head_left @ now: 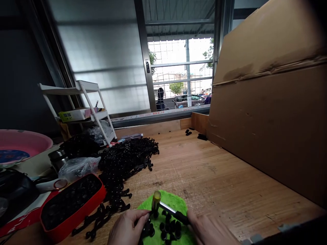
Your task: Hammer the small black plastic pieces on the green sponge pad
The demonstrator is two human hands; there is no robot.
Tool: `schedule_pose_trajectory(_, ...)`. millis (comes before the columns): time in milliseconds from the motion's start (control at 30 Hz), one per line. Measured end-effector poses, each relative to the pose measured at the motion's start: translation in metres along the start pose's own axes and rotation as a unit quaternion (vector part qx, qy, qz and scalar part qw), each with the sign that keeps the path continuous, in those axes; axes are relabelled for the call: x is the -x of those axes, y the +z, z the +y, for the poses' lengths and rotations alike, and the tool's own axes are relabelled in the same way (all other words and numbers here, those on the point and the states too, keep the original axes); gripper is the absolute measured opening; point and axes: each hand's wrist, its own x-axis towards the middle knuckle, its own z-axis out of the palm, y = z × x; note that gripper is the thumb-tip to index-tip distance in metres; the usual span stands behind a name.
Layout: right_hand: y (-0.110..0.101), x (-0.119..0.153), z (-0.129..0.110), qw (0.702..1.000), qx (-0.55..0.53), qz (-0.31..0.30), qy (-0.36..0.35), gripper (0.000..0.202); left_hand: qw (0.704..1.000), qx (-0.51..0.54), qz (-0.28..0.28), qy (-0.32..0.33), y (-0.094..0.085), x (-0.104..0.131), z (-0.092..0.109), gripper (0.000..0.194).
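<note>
At the bottom edge of the head view, my left hand (pixel 126 226) pinches a small black plastic part (pixel 147 227) over a green cloth (pixel 173 204). My right hand (pixel 208 229) grips the black handle of a small hammer (pixel 166 207) with a yellowish head, which lies across the cloth toward the left hand. Several small black round pieces (pixel 170 228) lie on the cloth between the two hands.
A big heap of black plastic parts (pixel 125 158) sits left of centre on the wooden table (pixel 217 177). A red tray (pixel 70 204) of black pieces is at the near left, a pink basin (pixel 22 143) and white rack (pixel 84 102) behind. A large cardboard box (pixel 270 102) walls the right.
</note>
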Motion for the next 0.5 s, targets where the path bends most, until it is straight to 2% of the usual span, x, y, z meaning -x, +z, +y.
schedule_pose_trajectory(133,-0.001,-0.003,-0.001,1.0,-0.028,0.003,-0.001,0.025,0.999,-0.026,-0.032,0.002,-0.002,-0.003,0.0,0.029)
schedule_pose_trajectory(333,0.003,-0.002,0.0,0.999,-0.038,0.01,0.002,0.028,1.0,-0.01,-0.027,-0.005,0.0,-0.003,0.002,0.028)
schedule_pose_trajectory(433,0.0,0.002,0.016,0.991,-0.123,0.051,0.01,0.035,0.991,0.123,-0.042,-0.026,0.002,-0.004,-0.003,0.033)
schedule_pose_trajectory(500,-0.002,0.005,0.035,0.961,-0.249,0.112,0.04,0.036,0.958,0.277,-0.054,-0.057,0.003,-0.005,-0.009,0.036)
